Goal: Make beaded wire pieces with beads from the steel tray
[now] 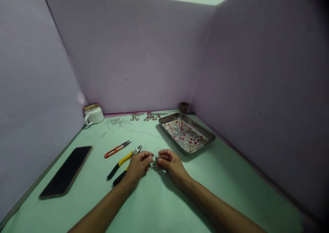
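Observation:
My right hand (171,162) pinches a small pale bead piece (157,156) between thumb and fingertips, just above the green tabletop. Close on its left, my left hand (140,164) is closed in a pinch, its fingertips a short gap from the piece; whatever it grips is too small to make out. Under and beside the left hand lie pliers (124,160) with yellow and black handles, one handle partly covered by the hand. Beyond the right hand stands a metal tray (189,151) strewn with red and clear beads (183,133).
Orange thread snips (117,150) and a dark phone (66,173) lie on the left. At the back are a white cup (94,115), loose wire pieces (118,122), red-and-clear beaded pieces (151,115) and a small brown pot (183,107). Purple walls enclose three sides.

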{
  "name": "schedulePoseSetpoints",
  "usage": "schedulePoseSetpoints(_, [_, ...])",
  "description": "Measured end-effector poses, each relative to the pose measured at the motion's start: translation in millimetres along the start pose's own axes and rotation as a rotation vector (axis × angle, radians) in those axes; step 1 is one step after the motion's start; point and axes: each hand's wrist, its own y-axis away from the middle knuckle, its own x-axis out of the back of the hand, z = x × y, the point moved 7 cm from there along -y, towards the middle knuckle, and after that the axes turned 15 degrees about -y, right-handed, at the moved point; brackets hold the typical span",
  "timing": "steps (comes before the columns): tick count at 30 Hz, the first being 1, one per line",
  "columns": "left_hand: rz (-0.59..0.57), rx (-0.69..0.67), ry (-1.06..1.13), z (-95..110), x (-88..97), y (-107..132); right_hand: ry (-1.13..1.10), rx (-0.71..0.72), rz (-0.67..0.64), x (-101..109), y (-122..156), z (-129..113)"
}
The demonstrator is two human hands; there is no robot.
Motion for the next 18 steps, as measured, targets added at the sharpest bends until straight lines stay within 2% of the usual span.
schedulePoseSetpoints(3, [-0.013, 0.008, 0.051, -3.1, 2.0, 6.7, -0.002, -0.045, -0.021, -6.4, -1.2, 7.9])
schedulePoseSetpoints(8, [0.017, -0.015, 0.081, -3.9, 4.3, 10.3, 0.016, -0.04, 0.002, -8.9, -6.9, 14.4])
schedulePoseSetpoints(14, [0.086, -0.125, 0.026, 5.2, 6.2, 11.9, 0.144, 0.038, -0.034, -9.5, -3.3, 11.9])
schedulePoseSetpoints(18, [0.125, -0.172, -0.044, 10.4, 8.9, 16.1, 0.277, 0.123, -0.119, -14.4, 0.4, 5.2])
